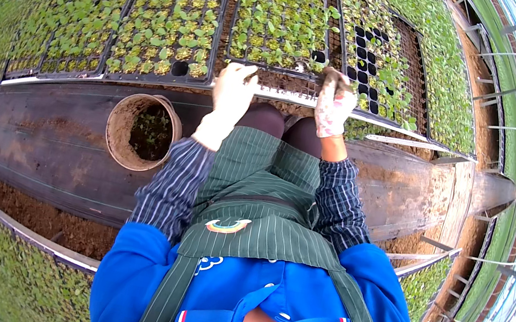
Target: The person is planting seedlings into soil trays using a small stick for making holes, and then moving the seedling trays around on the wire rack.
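My left hand (233, 90), in a pale glove, is at the near left corner of a black plug tray (274, 69) of green seedlings. Its fingers are bent. My right hand (335, 103), in a floral-print glove with soil-darkened fingertips, is by the same tray's near right corner. The picture does not settle whether either hand grips the tray. One dark, bare cell (318, 56) shows near that corner, with a small whitish bit (299, 67) beside it. To the right, another plug tray (357, 109) has several bare black cells among its seedlings.
More plug trays (159, 75) of seedlings cover the mesh bench, which has a pale front rail (279, 96). A soil-stained bucket (120, 136) holding dark matter and plant bits stands on the black ground cover (43, 144) at my left. Behind me runs another seedling bench (16, 242).
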The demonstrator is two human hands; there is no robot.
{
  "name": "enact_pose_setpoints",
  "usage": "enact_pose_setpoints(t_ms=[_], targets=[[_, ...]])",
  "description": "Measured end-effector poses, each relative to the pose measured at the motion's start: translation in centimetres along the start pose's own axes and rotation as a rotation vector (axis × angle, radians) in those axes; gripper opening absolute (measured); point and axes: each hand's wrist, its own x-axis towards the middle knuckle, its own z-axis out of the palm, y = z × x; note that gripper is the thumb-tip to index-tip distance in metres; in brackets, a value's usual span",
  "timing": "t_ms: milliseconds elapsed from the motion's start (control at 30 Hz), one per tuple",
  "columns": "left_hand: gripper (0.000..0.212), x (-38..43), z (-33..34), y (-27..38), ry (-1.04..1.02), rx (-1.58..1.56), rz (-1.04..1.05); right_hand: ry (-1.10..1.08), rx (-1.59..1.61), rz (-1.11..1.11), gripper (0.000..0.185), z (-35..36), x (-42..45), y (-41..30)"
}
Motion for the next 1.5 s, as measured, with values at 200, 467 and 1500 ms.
enact_pose_setpoints(t_ms=[200,467,1500], targets=[[0.03,4.4,6.4,1.9,-0.103,0.276,-0.231,-0.064,0.04,-0.151,0.01,0.9,-2.2,2.2],[0.025,4.5,7.4,0.1,-0.028,0.222,-0.221,-0.153,-0.105,-0.413,0.025,2.1,-2.4,5.6],[0.046,15.8,5.3,4.8,-1.016,0.755,0.054,-0.362,-0.201,-0.662,0.041,0.0,-2.0,9.0]])
